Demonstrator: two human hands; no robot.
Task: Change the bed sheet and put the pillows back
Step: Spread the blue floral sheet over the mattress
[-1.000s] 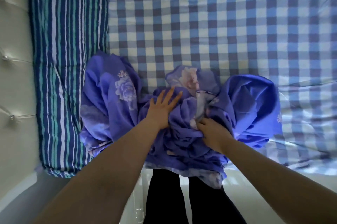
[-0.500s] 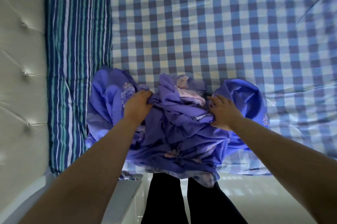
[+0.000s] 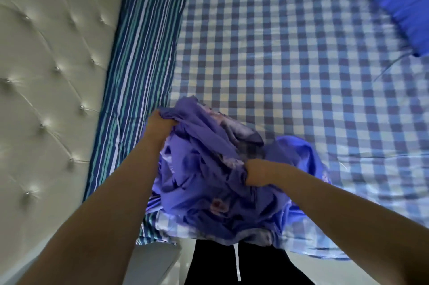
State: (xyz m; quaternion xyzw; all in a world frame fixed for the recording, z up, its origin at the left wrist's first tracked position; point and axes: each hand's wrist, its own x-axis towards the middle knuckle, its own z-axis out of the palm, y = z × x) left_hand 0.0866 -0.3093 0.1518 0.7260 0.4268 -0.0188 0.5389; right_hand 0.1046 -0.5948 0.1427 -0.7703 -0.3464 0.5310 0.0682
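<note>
A crumpled purple floral sheet [image 3: 204, 182] is bunched at the near edge of the bed, partly lifted. My left hand [image 3: 160, 128] grips its upper left fold, fingers curled into the cloth. My right hand [image 3: 257, 172] grips the bundle's right side. Under it lies a blue-and-white checked sheet [image 3: 278, 52] spread over the mattress. A striped blue, teal and white pillow [image 3: 144, 52] lies along the headboard side on the left.
A white tufted headboard [image 3: 46, 75] fills the left. A bright blue pillow or cushion [image 3: 408, 3] sits at the far right corner. My dark-trousered legs [image 3: 232, 263] stand against the bed's near edge, beside a pale bedside surface [image 3: 153, 261].
Both hands went from pressing on the spread purple bundle to gripping it. The bundle is gathered tighter and raised toward me, and the view has tilted up the bed.
</note>
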